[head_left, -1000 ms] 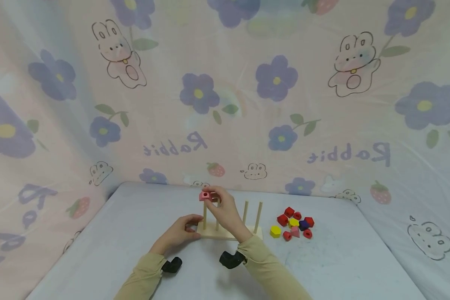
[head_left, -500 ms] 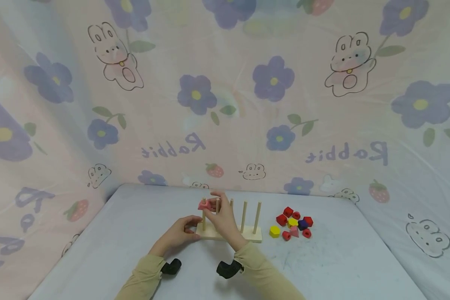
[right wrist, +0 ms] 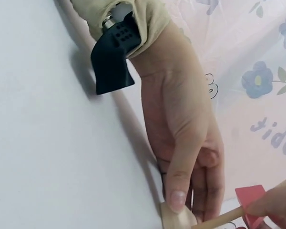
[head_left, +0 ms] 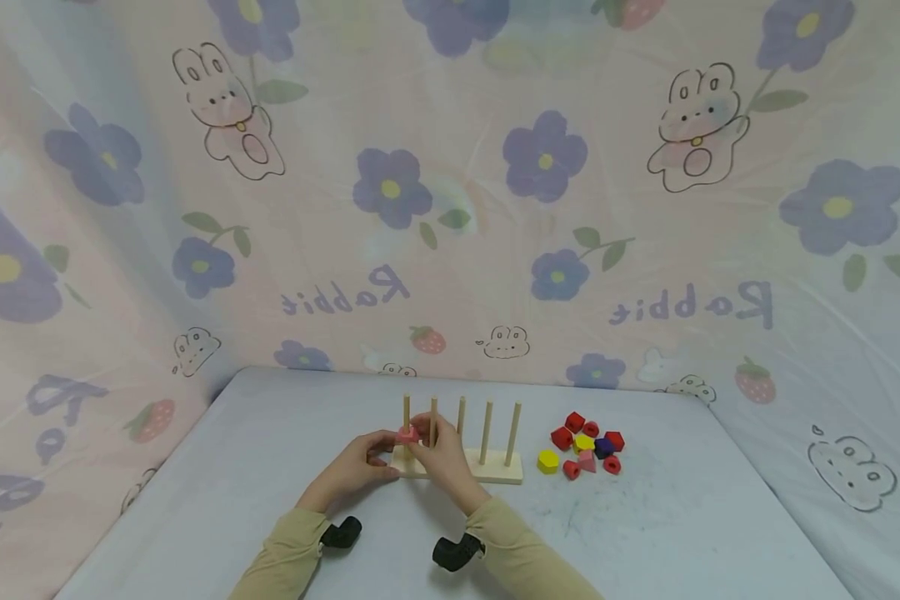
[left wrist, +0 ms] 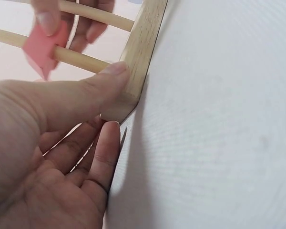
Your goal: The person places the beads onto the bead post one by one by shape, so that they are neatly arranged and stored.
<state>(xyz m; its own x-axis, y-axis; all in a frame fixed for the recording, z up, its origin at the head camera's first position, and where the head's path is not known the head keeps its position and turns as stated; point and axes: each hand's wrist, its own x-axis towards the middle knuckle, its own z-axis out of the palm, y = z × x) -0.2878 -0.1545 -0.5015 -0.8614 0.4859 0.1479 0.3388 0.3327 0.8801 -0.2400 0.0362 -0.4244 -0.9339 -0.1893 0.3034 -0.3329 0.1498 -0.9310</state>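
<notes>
A wooden peg stand [head_left: 497,472] with several upright pegs sits on the table. My left hand [head_left: 350,471] grips the left end of its base, the thumb on top of the wood and the fingers around the end face. On the leftmost peg [head_left: 407,410] is a pink angular bead [left wrist: 42,50], partway down with the peg passing through it. My right hand [head_left: 444,458] pinches this bead between thumb and fingers, reaching in behind the second peg [head_left: 433,417]. In the right wrist view my right thumb [right wrist: 276,202] lies against the bead.
Right of the stand lies a loose group of beads: several red ones [head_left: 562,438], yellow ones [head_left: 547,461], a dark blue one [head_left: 604,448] and a pink one [head_left: 587,461]. A patterned cloth [head_left: 457,250] hangs behind the white table [head_left: 682,517].
My right hand has lowered the pink bead from above the leftmost peg's tip to partway down it. My left hand keeps its grip on the base.
</notes>
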